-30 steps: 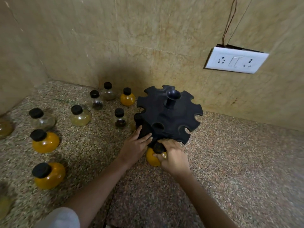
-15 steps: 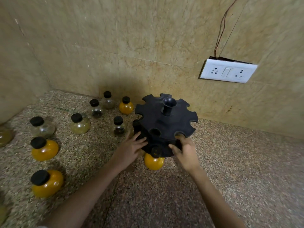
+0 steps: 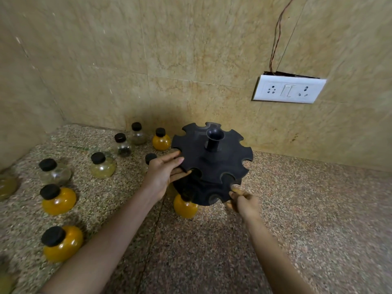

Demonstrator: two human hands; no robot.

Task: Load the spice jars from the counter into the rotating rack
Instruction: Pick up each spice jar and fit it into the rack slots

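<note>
A black rotating rack [image 3: 214, 160] with notched tiers stands on the speckled counter [image 3: 297, 219] near the back wall. One orange jar [image 3: 185, 206] hangs in a front slot of its lower tier. My left hand [image 3: 164, 174] grips the rack's left edge, thumb on top and fingers under the upper tier. My right hand [image 3: 244, 201] pinches the lower tier's front right rim. Several round black-capped jars stand to the left: orange ones [image 3: 58, 199] [image 3: 62, 242] [image 3: 161, 140] and clear or pale ones [image 3: 103, 165] [image 3: 54, 171] [image 3: 123, 145] [image 3: 137, 133].
Tiled walls close the corner at the back and left. A white switch-and-socket plate [image 3: 289, 89] with loose wires above it hangs on the back wall. Partial jars sit at the left frame edge [image 3: 7, 185]. A jar's cap [image 3: 150, 158] shows behind my left hand.
My right hand let go of the orange jar, now hanging in the rack, and moved right to the lower rim. My left hand rose to the upper tier's left edge.
</note>
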